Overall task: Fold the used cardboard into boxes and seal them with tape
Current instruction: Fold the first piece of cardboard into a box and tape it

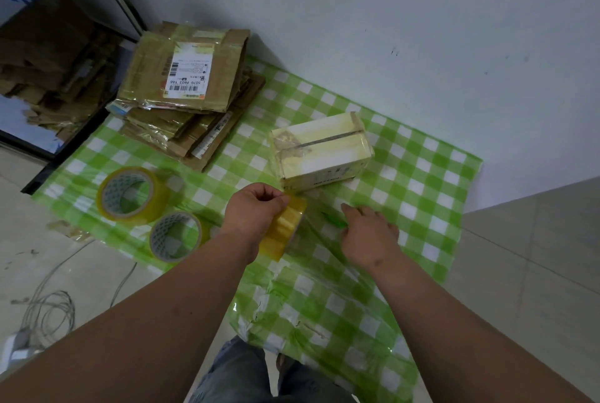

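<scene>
Yellow tape roll (284,229) gripped in the left hand (255,211), near the taped box (321,151) just beyond; right hand (370,233) spread low over the green checked cloth (422,181); flattened cardboard (188,90) stacked far left.

The one head-worn camera looked steeply down, close over the checked cloth (422,175) spread against the wall (389,12).

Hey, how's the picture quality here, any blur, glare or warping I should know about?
Head view: wide-angle warping bends the forearms and floor edges; the right hand is motion-blurred, the left hand on its tape roll sharper; soft glare on the checked plastic sheet and taped box; top-left corner dim.
</scene>
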{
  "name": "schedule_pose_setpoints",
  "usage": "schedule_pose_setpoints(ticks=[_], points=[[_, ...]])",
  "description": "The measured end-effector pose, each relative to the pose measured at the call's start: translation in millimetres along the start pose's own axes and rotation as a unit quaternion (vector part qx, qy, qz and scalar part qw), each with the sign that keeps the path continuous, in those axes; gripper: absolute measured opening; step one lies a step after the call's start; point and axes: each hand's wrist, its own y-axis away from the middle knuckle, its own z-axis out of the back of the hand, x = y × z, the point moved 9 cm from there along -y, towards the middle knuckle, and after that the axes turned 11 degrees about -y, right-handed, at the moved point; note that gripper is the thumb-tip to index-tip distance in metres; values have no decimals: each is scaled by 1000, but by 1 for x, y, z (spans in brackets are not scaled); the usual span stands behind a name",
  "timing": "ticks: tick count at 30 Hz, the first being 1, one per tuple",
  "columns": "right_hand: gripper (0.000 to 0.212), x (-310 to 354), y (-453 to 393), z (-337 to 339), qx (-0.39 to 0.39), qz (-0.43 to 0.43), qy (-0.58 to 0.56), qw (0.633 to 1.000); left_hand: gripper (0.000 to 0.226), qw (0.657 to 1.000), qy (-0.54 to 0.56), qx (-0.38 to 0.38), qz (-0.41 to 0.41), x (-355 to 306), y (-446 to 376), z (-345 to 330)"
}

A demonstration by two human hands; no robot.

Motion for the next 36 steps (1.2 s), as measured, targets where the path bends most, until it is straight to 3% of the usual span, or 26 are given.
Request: schedule_pose_setpoints(ticks=[2,6,9,14,18,21,23,27,36], points=[[52,12,1,8,-43,16,-101,994,13,1000,-1,2,1,0,0,0],[39,47,5,12,-52,64,-360,929,10,1000,-2,10,-4,-2,2,-2],[10,63,5,9,-59,83,-341,934,6,1000,5,12,-5,-1,3,-2],[26,63,5,8,-95,77,-353,928,6,1000,17,13,4,3,3,-2],[24,64,5,8,-91,93,-355,926,52,995,-47,-84,-25,-6,4,21],[15,67,3,8,-84,103,-352,926,66,932,-227,-149,-242,-59,21,27],[13,71,5,7,-76,112,-343,930,67,875,-332,-138,-324,-83,25,12],[10,72,9,9,-83,122,-326,934,66,834,-457,-80,-298,-89,4,-2],[31,42,11,37,-148,109,-332,925,69,796,-501,-31,-339,-91,-10,-3]])
